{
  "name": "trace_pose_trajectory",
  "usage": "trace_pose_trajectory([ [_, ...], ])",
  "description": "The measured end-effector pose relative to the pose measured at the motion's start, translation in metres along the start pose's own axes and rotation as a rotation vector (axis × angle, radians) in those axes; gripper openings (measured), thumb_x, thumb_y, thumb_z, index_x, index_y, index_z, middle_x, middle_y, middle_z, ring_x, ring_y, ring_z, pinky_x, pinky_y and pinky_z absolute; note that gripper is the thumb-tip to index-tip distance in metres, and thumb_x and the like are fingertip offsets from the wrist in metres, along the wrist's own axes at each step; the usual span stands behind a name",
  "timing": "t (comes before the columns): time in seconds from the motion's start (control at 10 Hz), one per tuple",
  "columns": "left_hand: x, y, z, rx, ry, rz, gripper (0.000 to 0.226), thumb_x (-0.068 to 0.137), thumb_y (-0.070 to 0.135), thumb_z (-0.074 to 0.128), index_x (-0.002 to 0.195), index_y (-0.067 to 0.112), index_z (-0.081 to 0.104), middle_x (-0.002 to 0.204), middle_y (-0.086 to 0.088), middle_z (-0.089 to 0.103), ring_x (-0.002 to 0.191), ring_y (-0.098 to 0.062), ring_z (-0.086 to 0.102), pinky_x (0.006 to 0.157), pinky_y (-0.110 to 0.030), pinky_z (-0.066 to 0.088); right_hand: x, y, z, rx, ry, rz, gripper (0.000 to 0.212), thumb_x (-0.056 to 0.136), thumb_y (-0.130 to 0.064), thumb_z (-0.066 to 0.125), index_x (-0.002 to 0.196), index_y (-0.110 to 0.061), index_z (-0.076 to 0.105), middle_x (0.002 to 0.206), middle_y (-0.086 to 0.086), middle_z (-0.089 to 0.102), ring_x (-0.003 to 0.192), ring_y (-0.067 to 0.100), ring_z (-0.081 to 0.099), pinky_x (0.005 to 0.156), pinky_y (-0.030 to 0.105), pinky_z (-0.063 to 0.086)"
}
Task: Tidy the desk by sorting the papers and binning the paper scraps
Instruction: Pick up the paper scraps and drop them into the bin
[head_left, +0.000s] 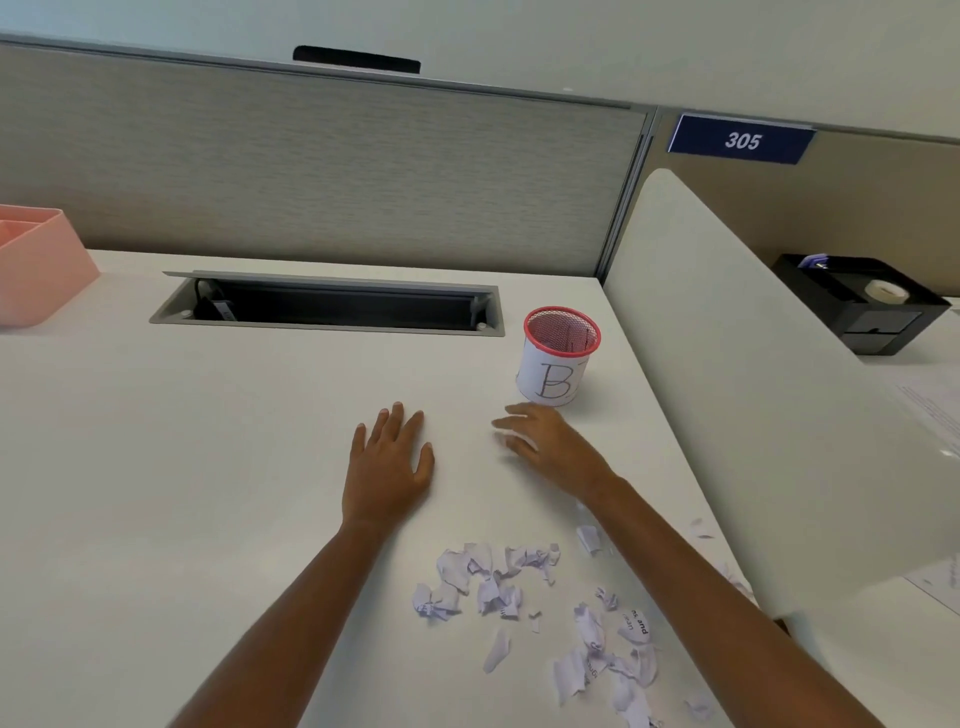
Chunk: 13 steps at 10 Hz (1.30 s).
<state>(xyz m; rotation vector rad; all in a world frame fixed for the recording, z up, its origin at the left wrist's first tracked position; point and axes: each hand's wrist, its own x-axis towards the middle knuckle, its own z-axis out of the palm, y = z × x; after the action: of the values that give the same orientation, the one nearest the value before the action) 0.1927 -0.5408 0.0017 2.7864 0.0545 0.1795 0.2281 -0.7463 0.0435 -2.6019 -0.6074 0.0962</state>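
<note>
The scrap-binning step seems barely begun: torn paper scraps lie heaped on the worktop near the person, while the red mesh cup marked "B" stands beyond. The left hand rests flat and empty; the right hand is blurred, its grip unclear. Next, gather scraps, then carry them forward to the cup.

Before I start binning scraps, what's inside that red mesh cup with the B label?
Looking into the red mesh cup with the white B label, only its red mesh inner wall shows, with no scraps visible. The bottom is hidden behind the near rim.
</note>
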Motion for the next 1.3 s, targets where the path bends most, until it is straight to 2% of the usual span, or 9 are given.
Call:
trace_pose_trajectory([
  [0.3,-0.001,0.0,-0.001,-0.023,0.001,0.01,0.051,0.098,0.031,0.033,0.147,0.02,0.027,0.158,-0.005,0.017,0.146,-0.019,0.014,0.12,-0.037,0.006,-0.029,0.013,-0.014,-0.015,-0.16,0.141,0.038,0.098,-0.028,0.041,0.133,-0.016,0.049,0.148,0.0,0.037,0.136,0.012,0.033,0.105,0.019,0.022],
  [0.5,-0.002,0.0,-0.002,-0.017,-0.009,0.009,0.05,0.098,0.031,0.033,0.147,0.021,0.026,0.158,-0.004,0.016,0.147,-0.019,0.013,0.12,-0.037,0.006,-0.063,0.009,-0.03,0.047,-0.308,0.279,0.052,0.093,-0.04,0.048,0.14,-0.02,0.039,0.155,0.002,0.021,0.143,0.021,0.019,0.115,0.034,0.017],
  [0.6,-0.002,0.001,-0.003,-0.017,-0.009,0.006,0.05,0.098,0.031,0.033,0.147,0.021,0.027,0.158,-0.005,0.016,0.146,-0.019,0.014,0.12,-0.038,0.006,-0.078,0.007,-0.033,-0.002,-0.393,0.322,0.06,0.091,-0.038,0.053,0.144,-0.023,0.029,0.158,0.002,0.012,0.145,0.028,0.011,0.117,0.04,0.015],
  [0.8,-0.002,0.002,-0.005,-0.014,-0.016,0.005,0.05,0.098,0.03,0.033,0.146,0.019,0.027,0.158,-0.005,0.017,0.146,-0.02,0.014,0.12,-0.038,0.006,-0.089,-0.004,-0.026,-0.171,-0.465,0.335,0.061,0.092,-0.018,0.053,0.145,-0.027,0.025,0.158,0.001,0.009,0.142,0.035,0.016,0.113,0.041,0.028],
  [0.9,-0.002,0.004,-0.005,-0.015,-0.011,0.002,0.049,0.098,0.029,0.034,0.146,0.019,0.028,0.157,-0.006,0.018,0.146,-0.021,0.016,0.12,-0.039,0.007,-0.092,-0.01,-0.022,-0.254,-0.354,0.291,0.05,0.093,-0.009,0.048,0.14,-0.021,0.036,0.15,0.008,0.03,0.13,0.032,0.037,0.103,0.038,0.04],
  [1.0,-0.003,0.003,-0.005,-0.015,-0.011,0.005,0.049,0.098,0.029,0.034,0.146,0.019,0.029,0.157,-0.006,0.018,0.146,-0.021,0.016,0.12,-0.039,0.007,-0.093,-0.01,-0.013,-0.264,-0.205,0.238,0.035,0.091,0.001,0.041,0.122,-0.01,0.054,0.116,0.009,0.052,0.109,0.022,0.049,0.089,0.031,0.045],
  [1.1,-0.002,0.003,-0.006,-0.02,-0.009,0.007,0.049,0.098,0.029,0.034,0.145,0.019,0.029,0.157,-0.006,0.019,0.146,-0.021,0.016,0.12,-0.039,0.008,-0.09,-0.008,-0.002,-0.233,-0.108,0.193,0.025,0.085,0.007,0.04,0.094,-0.007,0.059,0.091,0.005,0.049,0.088,0.012,0.043,0.071,0.026,0.039],
  [1.2,-0.002,0.003,-0.005,-0.022,-0.006,0.006,0.049,0.098,0.029,0.034,0.146,0.019,0.029,0.157,-0.006,0.019,0.146,-0.021,0.016,0.12,-0.039,0.007,-0.086,-0.007,0.006,-0.165,-0.04,0.192,0.025,0.084,0.007,0.04,0.094,-0.001,0.063,0.099,0.013,0.058,0.089,0.02,0.051,0.076,0.03,0.041],
  [1.3,-0.002,0.003,-0.005,-0.019,-0.008,0.008,0.05,0.098,0.03,0.034,0.146,0.019,0.028,0.157,-0.005,0.018,0.146,-0.02,0.015,0.12,-0.038,0.007,-0.078,-0.008,0.007,-0.173,0.005,0.192,0.02,0.083,0.006,0.042,0.071,-0.006,0.052,0.081,0.012,0.048,0.076,0.021,0.041,0.062,0.026,0.025],
])
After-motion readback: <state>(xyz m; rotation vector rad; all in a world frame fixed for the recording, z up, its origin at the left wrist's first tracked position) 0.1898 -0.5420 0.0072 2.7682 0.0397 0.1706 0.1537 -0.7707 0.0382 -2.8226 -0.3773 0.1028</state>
